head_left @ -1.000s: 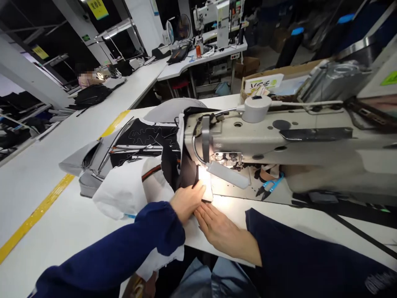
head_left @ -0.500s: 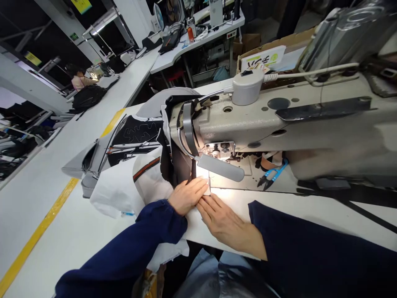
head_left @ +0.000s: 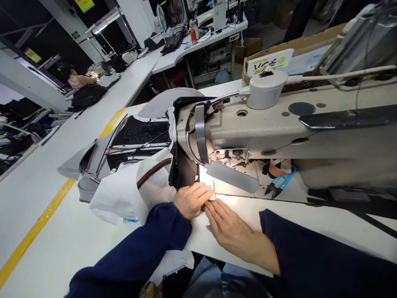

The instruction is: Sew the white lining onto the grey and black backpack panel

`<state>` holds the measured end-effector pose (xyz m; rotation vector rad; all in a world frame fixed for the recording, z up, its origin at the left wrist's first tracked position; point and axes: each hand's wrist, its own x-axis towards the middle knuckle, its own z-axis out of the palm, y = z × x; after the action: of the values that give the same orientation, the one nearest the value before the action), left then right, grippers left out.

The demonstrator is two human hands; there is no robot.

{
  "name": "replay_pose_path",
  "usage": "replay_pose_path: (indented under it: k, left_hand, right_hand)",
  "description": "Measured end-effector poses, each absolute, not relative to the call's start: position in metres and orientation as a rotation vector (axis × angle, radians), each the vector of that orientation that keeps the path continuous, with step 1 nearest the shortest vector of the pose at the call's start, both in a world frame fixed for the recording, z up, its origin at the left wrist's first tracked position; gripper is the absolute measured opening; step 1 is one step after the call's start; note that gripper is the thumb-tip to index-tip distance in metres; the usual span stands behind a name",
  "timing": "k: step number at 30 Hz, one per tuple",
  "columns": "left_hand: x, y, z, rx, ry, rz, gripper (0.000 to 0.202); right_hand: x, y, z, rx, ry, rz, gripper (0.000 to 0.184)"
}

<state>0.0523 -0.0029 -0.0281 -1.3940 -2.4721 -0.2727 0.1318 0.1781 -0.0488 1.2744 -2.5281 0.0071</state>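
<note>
both hands press down on the fabric rather than clench it: the left hand [head_left: 191, 200] lies curled over the dark edge of the fabric [head_left: 149, 182], fingers flat on top, and the right hand [head_left: 228, 225] rests open, palm down, just beside it, its fingertips [head_left: 212, 205] touching the small bright piece [head_left: 207, 182] under the lamp. whether either thumb pinches the cloth underneath cannot be told. the fabric is a bundle of white, black and grey panels with an orange stripe, heaped on the white table [head_left: 62, 231] to the left of the sewing machine [head_left: 279, 132], its near edge drawn up to the needle area below the machine head. the lamp [head_left: 231, 176] hangs on a bent neck over the lit spot. blue snips [head_left: 281, 184] lie on the machine bed to the right, well apart from the hands. both sleeves are dark blue. a yellow line [head_left: 40, 219] runs along the table at left. far off at left another person [head_left: 74, 78] sits at a bench.
</note>
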Motion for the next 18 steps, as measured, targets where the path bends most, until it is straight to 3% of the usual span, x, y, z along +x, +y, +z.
replay_pose_path:
  k: [5, 18]
  left_hand:
    - [0.041, -0.005, -0.034, -1.395, -2.497, -0.223, 0.038]
    - [0.008, -0.009, -0.048, -1.336, -2.653, -0.156, 0.028]
  right_hand:
    - [0.123, 0.175, -0.053, 1.249, -2.513, -0.057, 0.055]
    - [0.085, 0.181, -0.064, 1.067, -2.471, 0.150, 0.033]
